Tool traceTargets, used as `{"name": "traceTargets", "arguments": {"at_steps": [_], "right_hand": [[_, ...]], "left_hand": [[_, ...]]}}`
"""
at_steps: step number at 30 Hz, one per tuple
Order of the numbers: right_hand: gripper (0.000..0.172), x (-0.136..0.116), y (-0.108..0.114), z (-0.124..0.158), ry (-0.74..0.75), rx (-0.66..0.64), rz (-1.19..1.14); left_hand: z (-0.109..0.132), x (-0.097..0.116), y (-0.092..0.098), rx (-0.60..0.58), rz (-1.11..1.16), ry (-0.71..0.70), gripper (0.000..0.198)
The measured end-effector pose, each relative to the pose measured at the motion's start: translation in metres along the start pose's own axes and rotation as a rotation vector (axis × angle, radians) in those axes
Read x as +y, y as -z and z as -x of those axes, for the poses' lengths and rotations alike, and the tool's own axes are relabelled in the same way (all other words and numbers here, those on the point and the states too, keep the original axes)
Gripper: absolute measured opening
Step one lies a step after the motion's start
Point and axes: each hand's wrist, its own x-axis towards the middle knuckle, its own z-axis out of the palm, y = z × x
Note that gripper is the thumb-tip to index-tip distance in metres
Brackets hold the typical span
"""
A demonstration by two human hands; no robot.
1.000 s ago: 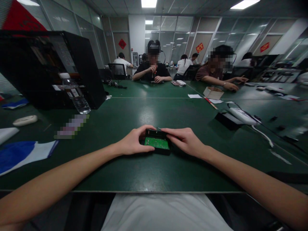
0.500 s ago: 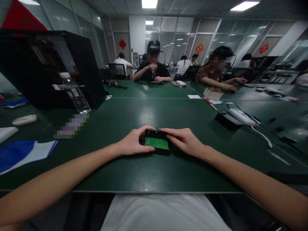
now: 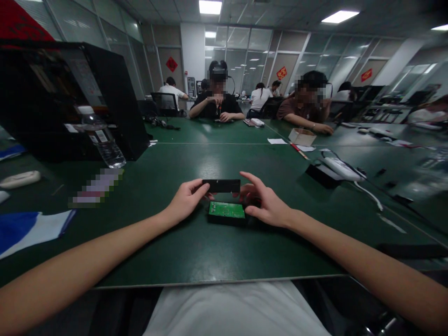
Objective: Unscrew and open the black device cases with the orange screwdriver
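A small black case with a green circuit board [image 3: 226, 210] inside lies on the green table [image 3: 217, 247] in front of me. Just above and behind it a flat black strip-shaped piece [image 3: 221, 185] is held up level. My left hand [image 3: 185, 201] pinches its left end between thumb and fingers. My right hand [image 3: 262, 201] is at its right end with the index finger stretched out above it and the other fingers curled near the case; whether they grip the piece is hidden.
A black box-like unit [image 3: 70, 93] and a plastic water bottle [image 3: 101, 140] stand at the left. Blue and white paper [image 3: 31, 228] lies near the left edge. A white device with cable [image 3: 345, 170] lies to the right. Other people sit across the table.
The black strip-shaped piece has come up off the far edge of the case, lifted by my left hand. My right index finger has straightened. The camera has shifted slightly.
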Motion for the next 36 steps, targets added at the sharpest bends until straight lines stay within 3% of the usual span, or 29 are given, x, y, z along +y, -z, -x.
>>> {"name": "traceTargets", "arguments": {"at_steps": [3, 8, 10, 12, 15, 20, 23, 27, 31, 34, 36], "right_hand": [[0.111, -0.017, -0.005, -0.004, -0.029, -0.072, 0.096], [0.077, -0.053, -0.01, -0.004, -0.03, -0.221, 0.328], [0.068, -0.06, -0.001, 0.003, -0.024, -0.204, 0.366], [0.063, -0.06, 0.019, 0.014, -0.064, -0.107, 0.407], [0.051, -0.047, 0.067, 0.037, -0.207, 0.098, 0.527], [0.035, 0.0, 0.151, 0.097, -0.638, 0.2, 1.061], [0.032, 0.029, 0.18, 0.136, -0.636, 0.182, 1.057], [0.038, 0.064, 0.195, 0.175, -0.608, 0.164, 0.983], [0.041, 0.092, 0.198, 0.195, -0.663, 0.106, 0.908], [0.045, 0.089, 0.193, 0.186, -0.652, 0.11, 0.908], [0.044, 0.07, 0.18, 0.162, -0.595, 0.173, 0.968]], "left_hand": [[-0.004, -0.005, 0.003, 0.139, 0.126, 0.046, 0.036], [-0.009, -0.011, 0.004, 0.258, 0.192, 0.094, 0.036], [-0.008, -0.011, 0.004, 0.238, 0.189, 0.106, 0.034], [-0.007, -0.009, 0.004, 0.215, 0.161, 0.109, 0.031], [-0.004, -0.007, 0.005, 0.193, 0.091, 0.094, 0.028], [-0.002, -0.007, 0.005, 0.175, 0.041, 0.043, 0.025], [-0.003, -0.008, 0.003, 0.14, 0.105, 0.047, 0.026], [-0.003, -0.008, 0.002, 0.115, 0.143, 0.063, 0.029], [-0.002, -0.006, 0.001, 0.081, 0.105, 0.064, 0.029], [-0.001, -0.005, 0.0, 0.047, 0.131, 0.081, 0.028], [-0.001, -0.005, 0.0, 0.027, 0.157, 0.095, 0.028]]}}
